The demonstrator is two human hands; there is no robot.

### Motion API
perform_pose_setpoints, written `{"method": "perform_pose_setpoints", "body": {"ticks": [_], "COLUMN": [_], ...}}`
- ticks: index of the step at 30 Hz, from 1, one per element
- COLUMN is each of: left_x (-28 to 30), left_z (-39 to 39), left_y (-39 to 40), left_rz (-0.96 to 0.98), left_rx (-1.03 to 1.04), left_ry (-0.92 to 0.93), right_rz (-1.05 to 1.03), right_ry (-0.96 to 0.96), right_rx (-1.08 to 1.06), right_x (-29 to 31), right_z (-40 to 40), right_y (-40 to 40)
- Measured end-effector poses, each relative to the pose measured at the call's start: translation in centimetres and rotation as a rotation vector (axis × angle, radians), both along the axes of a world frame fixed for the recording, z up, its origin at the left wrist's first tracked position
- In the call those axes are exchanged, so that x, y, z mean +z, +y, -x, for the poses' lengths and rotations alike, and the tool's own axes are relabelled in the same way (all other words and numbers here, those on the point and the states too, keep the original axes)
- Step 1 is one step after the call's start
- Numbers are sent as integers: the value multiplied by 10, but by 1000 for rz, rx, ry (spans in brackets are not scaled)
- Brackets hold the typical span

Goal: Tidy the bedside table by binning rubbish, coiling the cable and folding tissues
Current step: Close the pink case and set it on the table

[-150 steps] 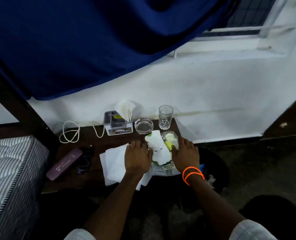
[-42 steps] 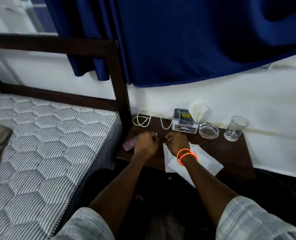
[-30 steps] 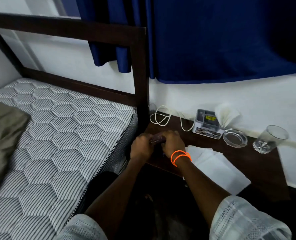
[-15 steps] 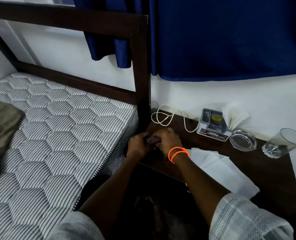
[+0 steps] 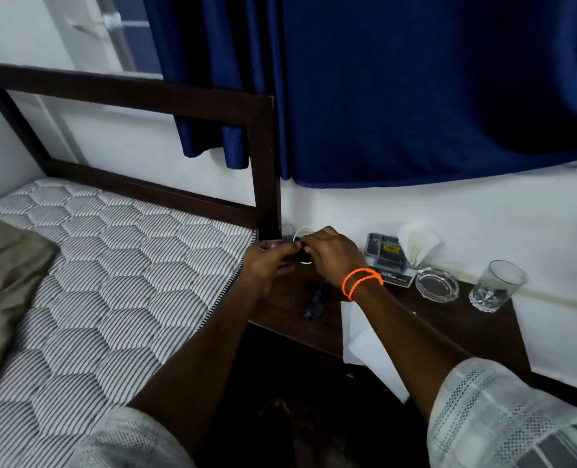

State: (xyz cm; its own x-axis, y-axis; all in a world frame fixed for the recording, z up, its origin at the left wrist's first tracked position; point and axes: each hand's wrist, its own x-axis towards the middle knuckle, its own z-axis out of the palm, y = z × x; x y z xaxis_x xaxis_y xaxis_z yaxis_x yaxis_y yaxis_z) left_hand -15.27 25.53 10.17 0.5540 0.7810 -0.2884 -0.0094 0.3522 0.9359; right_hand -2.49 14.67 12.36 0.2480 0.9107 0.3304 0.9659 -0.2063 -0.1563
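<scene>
Both hands meet at the table's back corner: left hand (image 5: 273,256) and right hand (image 5: 331,253) pinch the white cable (image 5: 301,231), mostly hidden between their fingertips. Just right lie unfolded tissues (image 5: 361,336); a careless tug may drag the organiser (image 5: 386,258) over.

- A white wall (image 5: 415,211) runs at twelve o'clock.
- A blue curtain (image 5: 415,96) hangs above it.
- A dark bed frame (image 5: 263,163) and a striped mattress (image 5: 111,282) lie at nine o'clock.
</scene>
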Motion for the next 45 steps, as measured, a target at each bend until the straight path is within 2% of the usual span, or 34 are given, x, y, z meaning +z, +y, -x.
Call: {"method": "perform_pose_setpoints", "body": {"ticks": [6,15,26,39,45], "left_x": [39,61,77,91,96], "left_z": [2,3,12,8,3], "left_y": [-24,-44,-56,-54,-60], "left_rz": [109,157,211,227,147], "left_rx": [-84,-45,52,18,-14], "left_ry": [-122,-225,-190,-205,-202], "right_rz": [61,95,78,-2,-28], "right_ry": [-163,-335,-281,-287,-241], "right_rx": [-14,-73,-67,-69,-67], "right_x": [32,61,62,72,83], "right_z": [13,22,33,26,15], "right_y": [-16,-33,-30,-30,-33]}}
